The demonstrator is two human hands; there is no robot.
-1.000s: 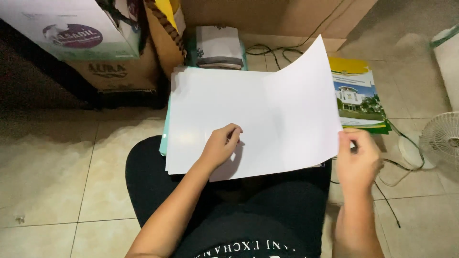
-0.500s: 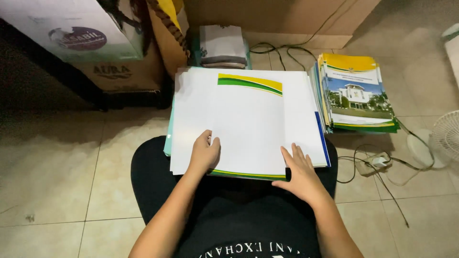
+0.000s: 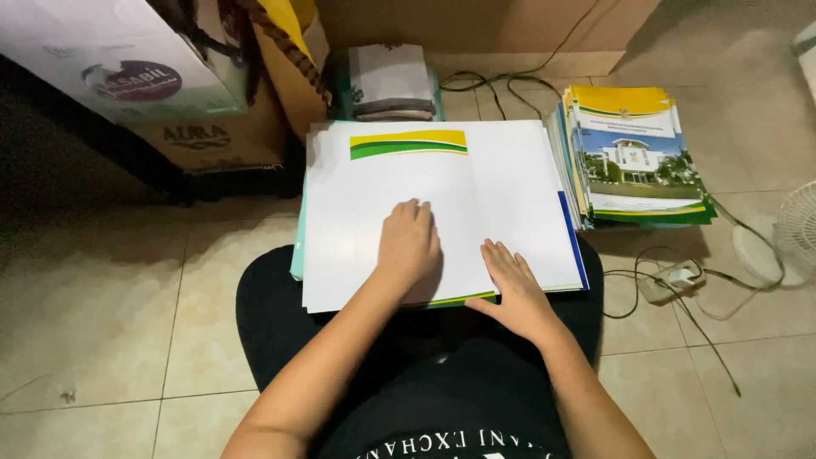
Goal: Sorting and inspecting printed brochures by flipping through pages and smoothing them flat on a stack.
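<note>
A stack of large white sheets (image 3: 365,204) with a yellow and green band at the top lies on my lap, over a pale green board. My left hand (image 3: 408,242) presses flat on the top sheet near its middle, fingers together. My right hand (image 3: 510,285) rests flat on the sheet's lower right part, fingers slightly spread. Neither hand holds anything. The top sheet appears folded along a vertical line between my hands.
A pile of printed folders (image 3: 633,153) with a building picture lies on the floor to the right. Cardboard boxes (image 3: 170,76) stand at the back left, a folded cloth bundle (image 3: 391,81) behind the sheets. A power strip with cables (image 3: 671,280) and a small white fan (image 3: 795,234) sit at right.
The large white sheet that was lifted has been laid down flat. Both hands moved onto it, and my right hand slid left toward the middle.
</note>
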